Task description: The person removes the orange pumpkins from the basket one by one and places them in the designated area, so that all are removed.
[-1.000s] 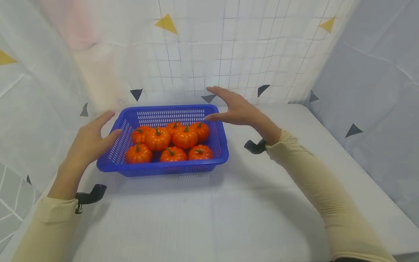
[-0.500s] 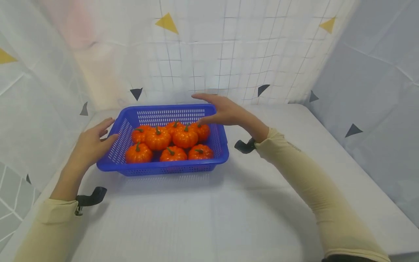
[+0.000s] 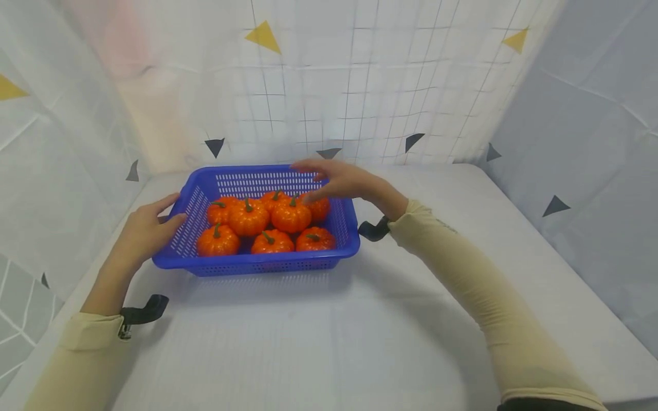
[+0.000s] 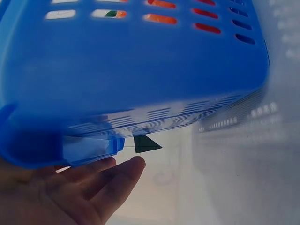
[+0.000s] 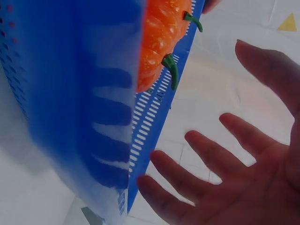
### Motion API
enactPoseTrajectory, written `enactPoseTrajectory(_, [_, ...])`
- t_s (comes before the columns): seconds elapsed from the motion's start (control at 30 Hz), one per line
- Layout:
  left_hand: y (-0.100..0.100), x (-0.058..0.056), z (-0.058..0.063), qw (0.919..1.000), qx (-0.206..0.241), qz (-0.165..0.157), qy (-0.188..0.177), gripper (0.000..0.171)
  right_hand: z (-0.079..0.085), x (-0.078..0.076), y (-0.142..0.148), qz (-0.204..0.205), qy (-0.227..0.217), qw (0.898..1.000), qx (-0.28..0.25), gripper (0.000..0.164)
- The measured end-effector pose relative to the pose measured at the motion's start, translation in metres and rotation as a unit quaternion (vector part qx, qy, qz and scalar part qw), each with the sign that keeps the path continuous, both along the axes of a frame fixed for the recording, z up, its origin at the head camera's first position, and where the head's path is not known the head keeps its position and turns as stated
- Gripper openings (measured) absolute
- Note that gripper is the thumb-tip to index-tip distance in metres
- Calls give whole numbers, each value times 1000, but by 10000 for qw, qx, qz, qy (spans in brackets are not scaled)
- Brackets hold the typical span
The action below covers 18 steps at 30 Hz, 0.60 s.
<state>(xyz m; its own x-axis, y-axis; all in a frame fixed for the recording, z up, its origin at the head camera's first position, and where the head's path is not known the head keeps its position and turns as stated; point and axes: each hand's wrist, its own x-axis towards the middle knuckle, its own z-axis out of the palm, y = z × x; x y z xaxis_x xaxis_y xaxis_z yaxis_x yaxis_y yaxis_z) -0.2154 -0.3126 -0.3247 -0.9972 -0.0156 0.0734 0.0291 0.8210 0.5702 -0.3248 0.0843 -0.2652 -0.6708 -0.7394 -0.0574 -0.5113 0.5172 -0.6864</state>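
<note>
A blue plastic basket (image 3: 257, 265) holds several small orange pumpkins with green stems; one pumpkin (image 3: 291, 216) sits near the middle. At the basket's left rim my left hand (image 3: 146, 231) grips the edge, the thumb over the top. The left wrist view shows this left hand's fingers (image 4: 126, 178) outside the wall and the thumb hidden behind the rim. My right hand (image 3: 344, 181) hovers over the back right of the basket, above the far-right pumpkin (image 3: 321, 210). In the right wrist view its fingers (image 5: 206, 152) are spread and hold nothing.
The basket rests on a white table (image 3: 308, 342) towards its back left. A pale sheet (image 3: 319, 74) with grid lines and coloured triangles hangs behind, and another grey sheet (image 3: 596, 142) stands at the right. Each wrist wears a black camera mount (image 3: 146, 310).
My right hand has moved left and down from the basket's back right corner to above the pumpkins. The left hand has settled onto the left rim. The basket stays put.
</note>
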Motion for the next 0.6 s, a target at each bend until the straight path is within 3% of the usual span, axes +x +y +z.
enactPoseTrajectory(0.37, [2,0,1,9999,87,-11,-102,66,4,-7,-6,331,-958,9949,-28,77])
enactPoseTrajectory(0.6, [2,1,1,9999,18,30,-133,65,8,-5,-27,-136,-1289,9913,226,74])
